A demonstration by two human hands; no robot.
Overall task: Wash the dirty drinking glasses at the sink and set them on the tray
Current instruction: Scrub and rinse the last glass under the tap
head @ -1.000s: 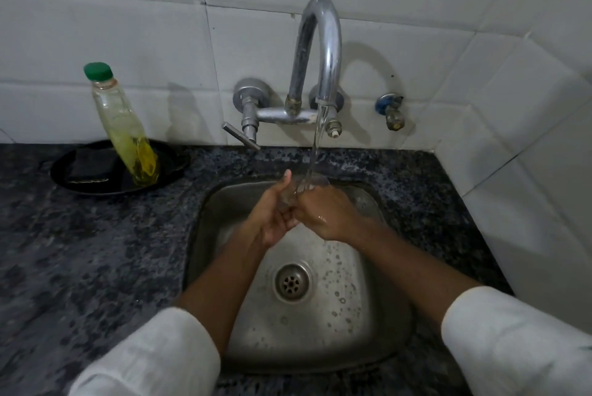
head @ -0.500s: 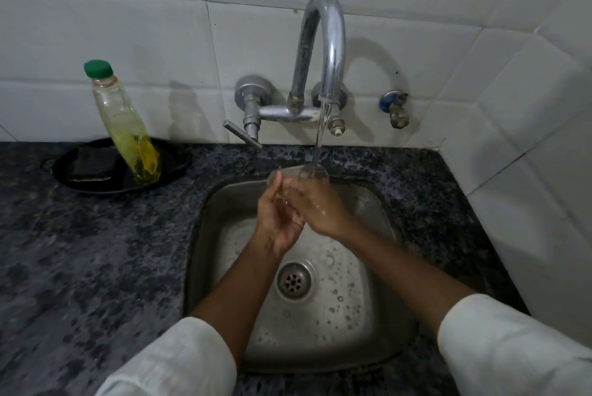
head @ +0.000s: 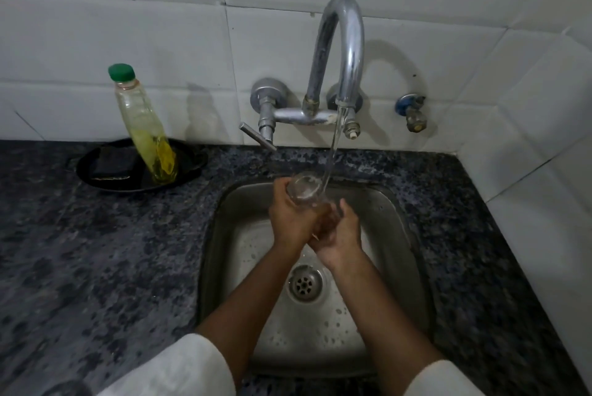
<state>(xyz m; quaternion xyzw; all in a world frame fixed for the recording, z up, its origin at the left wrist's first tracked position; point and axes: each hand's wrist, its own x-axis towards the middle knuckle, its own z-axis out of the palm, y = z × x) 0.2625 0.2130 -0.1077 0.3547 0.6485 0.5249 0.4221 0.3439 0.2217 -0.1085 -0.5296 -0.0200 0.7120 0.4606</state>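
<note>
Rinse step, mid-wash. One clear drinking glass [head: 304, 189] is held over the steel sink [head: 413, 235], mouth tilted up toward the camera, with the stream from the chrome gooseneck tap [head: 344, 53] landing at its rim.

Left hand [head: 290, 219] is wrapped around the glass body, fingers curled onto it. Right hand [head: 341, 234] cups the lower part and base, fingers closed against it too. Both hands grasp the glass; nothing is released.

Status, judged from this view:
- This glass: under water, no foam visible on it, so probably the final rinse, but I can't confirm it has been soaped.
- No tray with washed glasses in view and no other glasses visible, clean or dirty. Count done or left: cannot tell.
- Sink basin holds only droplets around the drain [head: 304, 283].

On the granite counter [head: 96, 251], left of the sink: a green-capped bottle of yellow dish liquid [head: 144, 126] stands tilted in a black dish [head: 96, 171] beside a dark scrub pad [head: 110, 165].

Remaining for this glass: finish the rinse, shake off, set it on the tray, which lies out of frame.
</note>
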